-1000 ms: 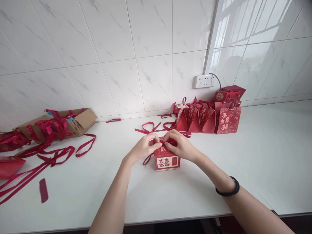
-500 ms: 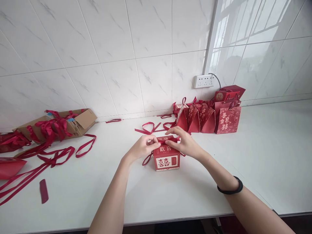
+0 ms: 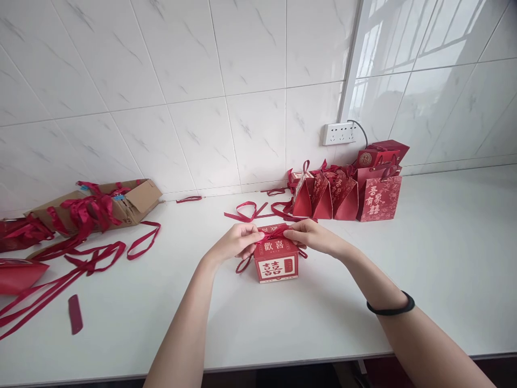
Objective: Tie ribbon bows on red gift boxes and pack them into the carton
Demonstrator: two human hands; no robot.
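Observation:
A small red gift box point(image 3: 277, 264) with white and gold Chinese characters stands upright on the white table point(image 3: 323, 318). Across its top lies a red ribbon point(image 3: 274, 231), shaped like a bow. My left hand point(image 3: 238, 240) pinches the ribbon's left side between thumb and fingers. On the other side, my right hand point(image 3: 309, 235) is closed on the right part of the same ribbon. Dark red cord loops point(image 3: 243, 264) stick out at the box's sides. A black band sits on my right forearm.
Several red gift boxes and a red paper bag point(image 3: 379, 199) stand against the wall, below a power strip point(image 3: 339, 134). Loose ribbons point(image 3: 245, 212) lie behind the box. At left are a cardboard box point(image 3: 141, 199) heaped with ribbon and a dark red strip point(image 3: 75, 314).
My right hand has shifted from over the ribbon to its right side, with the fingers now drawn together on it. The left hand stays nearly still. The bow looks more spread.

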